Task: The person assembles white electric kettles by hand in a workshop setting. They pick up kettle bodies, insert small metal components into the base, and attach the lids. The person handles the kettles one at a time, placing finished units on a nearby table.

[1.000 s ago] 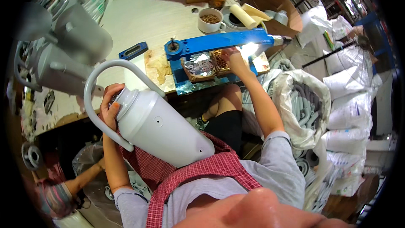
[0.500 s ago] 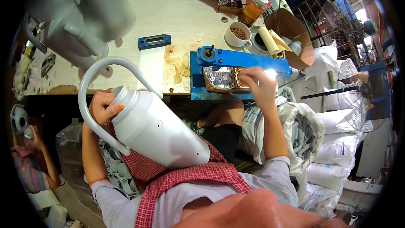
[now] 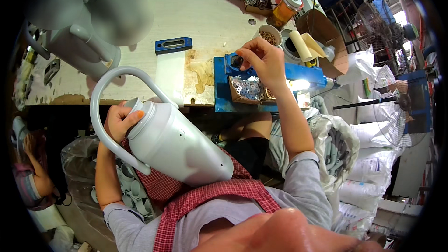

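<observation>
My left hand (image 3: 120,120) is closed round the neck of a grey, pitcher-like vessel (image 3: 186,144). The vessel lies tilted across my lap, its base against my apron, with small holes in its side. A long curved grey handle (image 3: 100,86) arches beside the vessel and over my left hand. Thumb and fingers of my right hand (image 3: 263,60) pinch together at the round end of the blue fixture arm (image 3: 303,72). Whatever they hold is too small or hidden to make out. Just below is a small box of metal washers (image 3: 247,88), and my right wrist partly covers the box beside it.
Larger grey vessels (image 3: 93,42) stand at the left of the table. A blue slotted block (image 3: 173,45), a cup of small brass-coloured pieces (image 3: 269,36) and a jar (image 3: 283,11) lie farther back. Right: a sack of grey handles (image 3: 333,149) and a fan (image 3: 396,102). Another person (image 3: 37,172) works at far left.
My right hand has moved from above the small parts boxes up and left to the end of the blue arm. My left hand keeps its hold on the vessel, which has hardly shifted.
</observation>
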`<state>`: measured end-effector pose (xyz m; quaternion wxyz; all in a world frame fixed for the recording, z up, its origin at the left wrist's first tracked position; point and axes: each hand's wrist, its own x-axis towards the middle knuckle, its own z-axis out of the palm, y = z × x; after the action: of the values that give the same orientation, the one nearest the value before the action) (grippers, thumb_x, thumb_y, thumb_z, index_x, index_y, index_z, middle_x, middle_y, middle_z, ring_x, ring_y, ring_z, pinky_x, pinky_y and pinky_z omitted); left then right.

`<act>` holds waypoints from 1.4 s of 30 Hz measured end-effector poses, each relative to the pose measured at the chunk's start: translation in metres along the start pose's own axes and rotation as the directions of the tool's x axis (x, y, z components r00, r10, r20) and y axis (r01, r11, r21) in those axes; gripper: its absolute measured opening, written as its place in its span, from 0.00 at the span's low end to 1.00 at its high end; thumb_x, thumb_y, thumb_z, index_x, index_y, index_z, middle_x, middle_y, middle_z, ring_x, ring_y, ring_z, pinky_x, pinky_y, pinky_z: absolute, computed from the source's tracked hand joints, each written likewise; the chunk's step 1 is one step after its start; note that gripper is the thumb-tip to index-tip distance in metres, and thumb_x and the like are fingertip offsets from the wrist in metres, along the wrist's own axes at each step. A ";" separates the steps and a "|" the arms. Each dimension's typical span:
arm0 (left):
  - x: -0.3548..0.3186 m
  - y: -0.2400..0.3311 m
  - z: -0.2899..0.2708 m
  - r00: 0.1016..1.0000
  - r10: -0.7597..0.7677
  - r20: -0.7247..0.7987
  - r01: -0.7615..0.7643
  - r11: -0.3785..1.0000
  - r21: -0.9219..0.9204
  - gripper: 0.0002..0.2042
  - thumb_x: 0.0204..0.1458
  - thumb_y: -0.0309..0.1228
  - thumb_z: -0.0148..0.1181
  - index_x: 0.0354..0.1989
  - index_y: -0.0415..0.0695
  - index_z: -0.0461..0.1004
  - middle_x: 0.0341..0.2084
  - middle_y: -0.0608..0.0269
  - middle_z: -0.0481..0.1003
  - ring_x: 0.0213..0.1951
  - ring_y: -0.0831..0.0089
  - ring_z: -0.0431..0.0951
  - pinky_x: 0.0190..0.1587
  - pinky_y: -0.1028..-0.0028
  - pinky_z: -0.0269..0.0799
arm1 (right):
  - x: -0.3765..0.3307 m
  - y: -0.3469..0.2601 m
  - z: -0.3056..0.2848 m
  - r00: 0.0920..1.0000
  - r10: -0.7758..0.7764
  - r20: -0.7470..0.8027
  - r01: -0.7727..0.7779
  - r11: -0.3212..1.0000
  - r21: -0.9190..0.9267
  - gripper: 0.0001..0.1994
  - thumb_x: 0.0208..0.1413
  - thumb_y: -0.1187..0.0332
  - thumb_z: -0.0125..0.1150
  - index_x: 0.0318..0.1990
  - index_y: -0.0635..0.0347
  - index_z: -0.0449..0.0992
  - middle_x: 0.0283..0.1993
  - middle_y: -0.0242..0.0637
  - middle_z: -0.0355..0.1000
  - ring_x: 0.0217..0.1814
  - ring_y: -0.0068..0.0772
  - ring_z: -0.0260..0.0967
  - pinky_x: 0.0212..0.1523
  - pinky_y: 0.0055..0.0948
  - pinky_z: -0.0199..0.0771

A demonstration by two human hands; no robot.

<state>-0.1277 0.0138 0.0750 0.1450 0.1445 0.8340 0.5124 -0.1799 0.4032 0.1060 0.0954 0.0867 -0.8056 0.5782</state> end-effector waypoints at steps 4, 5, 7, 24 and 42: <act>0.003 0.000 0.007 0.996 -0.087 -0.024 0.087 0.996 -0.017 0.26 0.53 0.46 0.60 0.11 0.39 0.66 0.07 0.69 0.62 0.17 0.80 0.58 0.65 0.59 0.50 | 0.001 0.003 0.000 1.000 -0.022 -0.015 0.021 0.996 -0.089 0.08 0.53 0.72 0.68 0.31 0.68 0.75 0.24 0.36 0.76 0.22 0.19 0.72 0.23 0.20 0.70; 0.005 -0.001 0.009 0.997 -0.067 -0.030 0.067 0.998 -0.005 0.26 0.53 0.46 0.60 0.11 0.39 0.66 0.07 0.69 0.62 0.17 0.80 0.58 0.64 0.59 0.51 | -0.001 0.006 0.004 0.998 0.006 -0.055 -0.008 0.999 -0.034 0.09 0.53 0.71 0.68 0.30 0.68 0.74 0.24 0.36 0.76 0.21 0.19 0.72 0.22 0.20 0.69; 0.010 -0.004 0.013 0.999 -0.021 -0.039 0.022 1.000 0.017 0.26 0.54 0.44 0.60 0.10 0.38 0.66 0.07 0.70 0.61 0.17 0.81 0.57 0.63 0.59 0.53 | -0.007 0.011 0.012 0.992 -0.002 -0.123 0.001 1.000 -0.010 0.09 0.54 0.71 0.68 0.33 0.67 0.74 0.27 0.37 0.77 0.22 0.20 0.72 0.24 0.20 0.70; 0.005 0.023 0.023 0.997 0.071 -0.021 -0.071 0.997 0.010 0.24 0.51 0.41 0.60 0.11 0.37 0.63 0.10 0.66 0.62 0.22 0.73 0.60 0.45 0.66 0.61 | -0.096 0.147 -0.112 0.990 -0.080 0.113 0.137 0.491 -0.860 0.08 0.57 0.65 0.59 0.39 0.53 0.82 0.43 0.39 0.77 0.38 0.44 0.77 0.40 0.39 0.77; -0.079 -0.062 -0.002 0.636 -0.400 -0.660 -0.191 0.747 -0.637 0.20 0.65 0.43 0.45 0.45 0.37 0.75 0.37 0.57 0.79 0.36 0.71 0.80 0.40 0.73 0.75 | -0.004 0.009 -0.012 0.675 -0.732 -0.089 0.603 0.617 -0.505 0.09 0.46 0.83 0.66 0.35 0.62 0.79 0.38 0.38 0.80 0.34 0.35 0.78 0.34 0.26 0.78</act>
<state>-0.0621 -0.0454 0.0278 -0.1483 -0.1988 0.5862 0.7713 -0.1779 0.4173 0.1005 0.4379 0.2750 -0.7979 0.3099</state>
